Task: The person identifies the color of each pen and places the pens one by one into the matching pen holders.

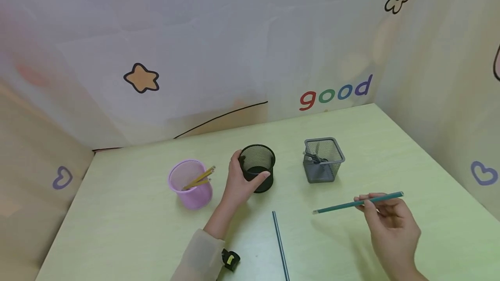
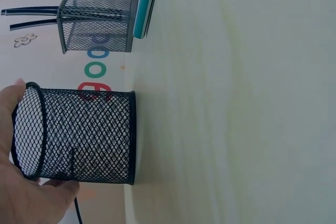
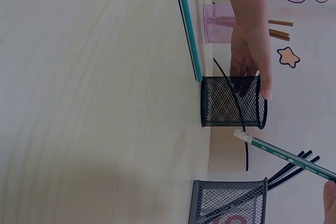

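In the head view, my left hand [image 1: 240, 187] grips a black round mesh pencil cup [image 1: 258, 158], thumb on the near side and fingers around the left. The left wrist view shows this cup [image 2: 86, 135] with nothing inside, its base at the table. My right hand [image 1: 394, 227] pinches a green pencil [image 1: 340, 207] between thumb and fingers, held above the table. Its white eraser end [image 3: 243, 136] points left, towards the cups. Another green pencil [image 1: 280, 242] lies on the table between the hands.
Left of the black cup stands a purple mesh cup [image 1: 195, 198] with yellow pencils [image 1: 199, 182]. To the right is a grey square mesh holder [image 1: 324, 172] with dark pencils leaning in it. A printed cloth wall [image 1: 218, 55] rises behind the table [image 1: 129, 229].
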`<state>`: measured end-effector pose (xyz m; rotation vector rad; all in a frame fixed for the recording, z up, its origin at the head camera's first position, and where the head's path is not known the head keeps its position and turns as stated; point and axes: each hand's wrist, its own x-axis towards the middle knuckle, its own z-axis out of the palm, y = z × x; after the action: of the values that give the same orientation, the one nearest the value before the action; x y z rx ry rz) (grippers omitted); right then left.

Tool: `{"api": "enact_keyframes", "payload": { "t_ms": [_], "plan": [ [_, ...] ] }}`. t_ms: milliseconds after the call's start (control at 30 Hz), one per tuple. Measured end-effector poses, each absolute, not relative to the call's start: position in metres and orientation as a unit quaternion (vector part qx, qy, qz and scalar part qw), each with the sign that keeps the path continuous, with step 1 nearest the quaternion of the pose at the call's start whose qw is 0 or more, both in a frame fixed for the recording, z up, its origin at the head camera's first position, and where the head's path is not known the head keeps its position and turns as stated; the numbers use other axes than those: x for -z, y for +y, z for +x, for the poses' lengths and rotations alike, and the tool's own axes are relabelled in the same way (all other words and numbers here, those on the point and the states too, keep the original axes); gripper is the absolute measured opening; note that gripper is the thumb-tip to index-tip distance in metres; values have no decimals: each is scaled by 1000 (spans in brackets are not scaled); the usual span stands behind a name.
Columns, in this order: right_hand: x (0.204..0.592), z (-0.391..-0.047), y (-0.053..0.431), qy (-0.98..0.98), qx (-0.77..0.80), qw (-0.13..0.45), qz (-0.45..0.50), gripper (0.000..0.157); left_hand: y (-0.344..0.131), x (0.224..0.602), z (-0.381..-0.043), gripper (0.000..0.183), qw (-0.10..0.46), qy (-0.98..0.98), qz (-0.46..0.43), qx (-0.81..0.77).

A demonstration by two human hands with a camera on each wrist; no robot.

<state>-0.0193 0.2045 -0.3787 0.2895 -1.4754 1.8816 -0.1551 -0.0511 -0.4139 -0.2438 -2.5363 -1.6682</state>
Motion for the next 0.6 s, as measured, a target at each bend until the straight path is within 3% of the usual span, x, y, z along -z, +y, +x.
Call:
{"api": "enact_keyframes", "payload": {
  "t_ms": [133,600],
  "plan": [
    [379,-28,199,-536,-733,379,176,20,-51,412,-157,94,49,-832,-75,548],
    [376,-45,173,-547,-698,407,220,21,-51,412,-153,95,54,-826,-83,556]
  ]
}}
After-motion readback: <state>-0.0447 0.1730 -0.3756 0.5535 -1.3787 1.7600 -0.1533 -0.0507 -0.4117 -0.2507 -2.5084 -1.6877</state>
